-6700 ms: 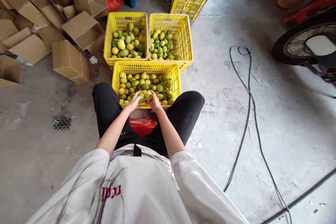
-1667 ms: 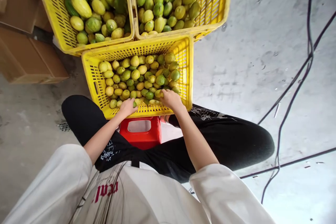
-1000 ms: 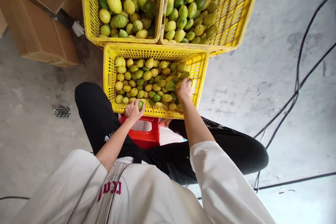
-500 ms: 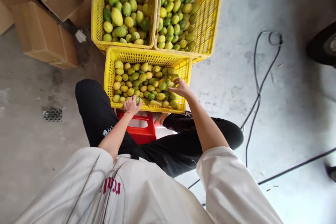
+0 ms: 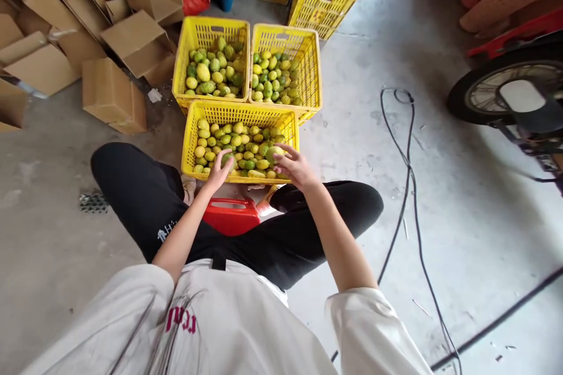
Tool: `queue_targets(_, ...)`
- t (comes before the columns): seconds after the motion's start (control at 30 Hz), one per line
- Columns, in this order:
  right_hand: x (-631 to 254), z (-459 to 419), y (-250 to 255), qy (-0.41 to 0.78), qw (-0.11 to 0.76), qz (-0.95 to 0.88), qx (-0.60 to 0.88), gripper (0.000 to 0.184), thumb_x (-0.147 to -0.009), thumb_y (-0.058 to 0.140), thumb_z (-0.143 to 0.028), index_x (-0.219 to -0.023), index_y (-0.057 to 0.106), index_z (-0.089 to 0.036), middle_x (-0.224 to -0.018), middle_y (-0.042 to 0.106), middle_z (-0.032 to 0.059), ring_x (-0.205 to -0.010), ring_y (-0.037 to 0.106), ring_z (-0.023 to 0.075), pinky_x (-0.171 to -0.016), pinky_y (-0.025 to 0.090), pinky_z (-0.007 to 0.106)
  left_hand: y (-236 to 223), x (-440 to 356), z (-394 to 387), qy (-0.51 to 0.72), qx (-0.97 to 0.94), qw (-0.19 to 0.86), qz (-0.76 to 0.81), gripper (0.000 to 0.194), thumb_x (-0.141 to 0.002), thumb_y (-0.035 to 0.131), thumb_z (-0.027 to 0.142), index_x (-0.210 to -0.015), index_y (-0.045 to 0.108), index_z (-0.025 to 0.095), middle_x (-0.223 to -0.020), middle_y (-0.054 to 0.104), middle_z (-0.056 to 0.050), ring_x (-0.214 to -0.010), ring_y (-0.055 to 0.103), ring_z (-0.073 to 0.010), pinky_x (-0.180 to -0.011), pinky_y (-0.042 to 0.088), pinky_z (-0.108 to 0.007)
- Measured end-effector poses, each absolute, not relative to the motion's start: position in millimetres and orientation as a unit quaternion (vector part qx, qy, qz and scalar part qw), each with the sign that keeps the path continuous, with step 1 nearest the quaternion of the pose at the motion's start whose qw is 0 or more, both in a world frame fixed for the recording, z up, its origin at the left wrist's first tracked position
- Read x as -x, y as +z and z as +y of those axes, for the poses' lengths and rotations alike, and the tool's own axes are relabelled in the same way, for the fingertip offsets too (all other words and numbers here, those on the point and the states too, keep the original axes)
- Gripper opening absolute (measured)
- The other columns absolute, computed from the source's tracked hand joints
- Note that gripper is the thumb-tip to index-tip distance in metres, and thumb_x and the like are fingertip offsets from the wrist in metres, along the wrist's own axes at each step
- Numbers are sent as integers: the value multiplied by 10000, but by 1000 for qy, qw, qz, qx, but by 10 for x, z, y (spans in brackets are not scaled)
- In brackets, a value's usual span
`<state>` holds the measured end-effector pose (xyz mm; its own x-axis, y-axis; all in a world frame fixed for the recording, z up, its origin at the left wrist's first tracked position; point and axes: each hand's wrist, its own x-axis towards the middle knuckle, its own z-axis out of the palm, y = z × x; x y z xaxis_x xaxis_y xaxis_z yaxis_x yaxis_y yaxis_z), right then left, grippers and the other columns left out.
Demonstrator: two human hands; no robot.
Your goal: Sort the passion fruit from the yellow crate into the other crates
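Green and yellow lemons (image 5: 236, 140) lie in the near yellow crate (image 5: 188, 143), which stands in front of my knees. Over its front left part, my left hand (image 5: 217, 173) is closed round a green lemon (image 5: 227, 159). My right hand (image 5: 299, 169), above the front right part, holds a larger pale green lemon (image 5: 273, 153) in its fingertips. The two held lemons are apart, both raised a little toward me.
Behind stand two yellow crates of lemons, a left one (image 5: 179, 64) and a right one (image 5: 314, 73). Cardboard boxes (image 5: 112, 94) pile up on the left. A looped black cable (image 5: 409, 170) and a motorbike wheel (image 5: 484, 91) are right. A red stool (image 5: 231, 220) sits between my legs.
My right hand has gone from reaching among the lemons at the crate's right to lifting a pale green one. My left hand keeps its green lemon. The view has tilted up and back.
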<state>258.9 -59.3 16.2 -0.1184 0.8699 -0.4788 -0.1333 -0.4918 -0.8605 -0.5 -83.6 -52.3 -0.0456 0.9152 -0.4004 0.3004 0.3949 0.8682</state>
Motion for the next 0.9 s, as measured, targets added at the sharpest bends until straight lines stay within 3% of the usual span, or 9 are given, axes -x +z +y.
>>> queue_targets(0.1, -2390, -724, 165, 701, 427, -266, 505, 656, -580, 1028, -391, -1138, 707, -265, -903, 689, -37, -675, 661, 116, -593, 568, 221, -192, -17, -905, 363, -398, 586, 605, 482, -1086, 430, 349, -1561, 482, 289, -1344, 718, -106, -927, 760, -205, -764, 631, -343)
queue_targets(0.23, -2284, -778, 252, 720, 433, -275, 466, 631, -565, 999, -357, -1123, 717, -266, -922, 708, -38, -677, 646, 117, -575, 559, 216, 128, 16, -1023, 383, -400, 641, 531, 614, -1052, 346, 263, -1666, 323, 279, -1400, 699, -128, -1069, 773, -219, -892, 664, -395)
queue_targets(0.33, -2292, -783, 344, 724, 436, -297, 445, 648, -577, 987, -387, -1159, 731, -264, -913, 707, -42, -648, 626, 107, -566, 552, 211, 175, 79, -1090, 396, -446, 629, 499, 650, -1016, 531, 376, -1636, 344, 317, -1553, 610, -127, -1206, 744, -229, -978, 656, -410)
queue_targets(0.4, -2308, -813, 393, 721, 439, -305, 441, 679, -602, 977, -415, -1218, 728, -275, -894, 700, -47, -652, 645, 113, -592, 570, 216, 142, 125, -1105, 423, -475, 613, 469, 729, -914, 721, 464, -1564, 427, 318, -1599, 562, -127, -1284, 706, -259, -1001, 649, -415)
queue_targets(0.57, -2293, -1059, 587, 679, 406, -367, 490, 753, -730, 873, -461, -1433, 631, -340, -1043, 735, -7, -946, 789, 224, -859, 672, 357, 155, 155, -1070, 444, -503, 579, 463, 726, -741, 884, 578, -1317, 593, 246, -1423, 667, -124, -1261, 680, -275, -1022, 607, -389)
queue_targets(0.67, -2197, -1223, 797, 653, 382, -389, 525, 645, -886, 693, -514, -1497, 569, -351, -1286, 745, 53, -1124, 785, 261, -953, 665, 408, 277, 107, -1049, 467, -467, 604, 446, 659, -733, 867, 547, -1251, 586, 253, -1283, 729, -95, -1185, 702, -247, -978, 595, -362)
queue_targets(0.73, -2111, -1269, 917, 667, 390, -367, 518, 579, -946, 589, -513, -1500, 546, -349, -1328, 748, 70, -1166, 785, 262, -972, 664, 411, 351, 82, -1057, 462, -429, 646, 431, 633, -744, 829, 532, -1256, 579, 255, -1178, 748, -80, -1113, 723, -235, -879, 597, -332)
queue_targets(0.83, -2017, -1209, 1007, 689, 396, -356, 492, 563, -947, 581, -575, -1466, 538, -362, -1289, 754, 79, -1168, 782, 284, -921, 680, 437, 434, 100, -1099, 443, -363, 693, 438, 593, -792, 727, 569, -1257, 567, 238, -1111, 748, -94, -1050, 754, -257, -772, 601, -335)
queue_targets(0.9, -2002, -1098, 1023, 691, 394, -370, 480, 609, -901, 640, -652, -1434, 551, -372, -1275, 743, 75, -1150, 773, 298, -871, 685, 446, 516, 159, -1124, 426, -331, 711, 451, 559, -879, 567, 636, -1255, 567, 222, -1121, 755, -132, -1041, 770, -294, -763, 626, -394)
